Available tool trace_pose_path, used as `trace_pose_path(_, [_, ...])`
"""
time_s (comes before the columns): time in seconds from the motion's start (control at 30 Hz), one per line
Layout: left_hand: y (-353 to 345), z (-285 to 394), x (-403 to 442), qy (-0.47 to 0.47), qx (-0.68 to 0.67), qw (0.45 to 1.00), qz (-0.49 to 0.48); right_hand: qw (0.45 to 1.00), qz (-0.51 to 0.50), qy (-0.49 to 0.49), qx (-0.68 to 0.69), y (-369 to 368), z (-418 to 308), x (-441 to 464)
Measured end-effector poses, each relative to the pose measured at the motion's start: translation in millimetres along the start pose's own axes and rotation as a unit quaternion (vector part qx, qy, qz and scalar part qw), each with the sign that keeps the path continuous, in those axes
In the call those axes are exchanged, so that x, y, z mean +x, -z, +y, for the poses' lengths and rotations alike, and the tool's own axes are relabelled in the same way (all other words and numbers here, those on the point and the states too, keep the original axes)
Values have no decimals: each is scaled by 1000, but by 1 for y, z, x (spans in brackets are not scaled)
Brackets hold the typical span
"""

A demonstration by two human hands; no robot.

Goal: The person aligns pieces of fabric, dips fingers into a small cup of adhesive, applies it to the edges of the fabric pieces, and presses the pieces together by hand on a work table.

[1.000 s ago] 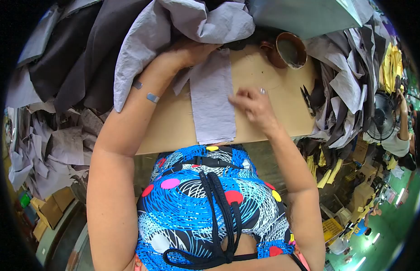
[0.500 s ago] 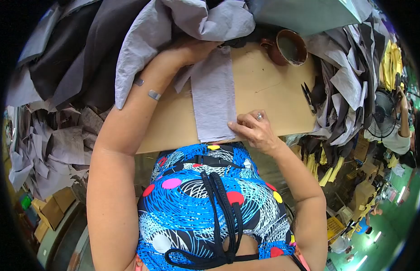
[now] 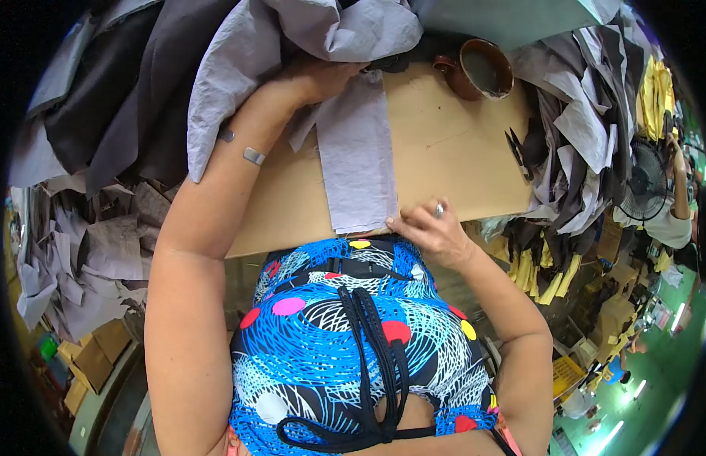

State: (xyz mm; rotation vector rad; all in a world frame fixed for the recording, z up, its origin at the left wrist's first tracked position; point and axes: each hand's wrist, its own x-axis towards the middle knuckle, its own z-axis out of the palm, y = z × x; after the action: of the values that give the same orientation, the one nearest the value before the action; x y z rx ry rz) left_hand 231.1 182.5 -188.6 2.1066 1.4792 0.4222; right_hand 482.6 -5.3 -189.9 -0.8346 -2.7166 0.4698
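Observation:
A long grey fabric strip (image 3: 358, 163) lies lengthwise on the tan tabletop, its near end close to the table's front edge. My right hand (image 3: 435, 237) is closed at the strip's lower right corner, thumb and fingers pinching the edge, a ring on one finger. At the strip's far end rests my left hand (image 3: 322, 82). Its fingertips are partly hidden beneath a draped grey cloth (image 3: 235, 83) and beside a dark machine part, so their grip does not show. A smaller grey flap (image 3: 301, 131) sits left of the strip.
A brown mug (image 3: 482, 70) holding liquid stands at the back right, below a pale grey machine body (image 3: 512, 23). Black thread snips (image 3: 518, 154) lie near the table's right side. Fabric piles (image 3: 581, 129) flank both sides. A fan (image 3: 643, 182) and another person are farther right.
My right hand has shifted slightly at the strip's near corner, its fingers curling in more. The view has moved a little. My left hand stays at the far end.

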Motion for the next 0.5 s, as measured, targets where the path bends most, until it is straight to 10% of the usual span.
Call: trace_pose_path(0.5, [1,2,-6,26,6,1000,-1,988,47,-17,-146,-3,-10,13])
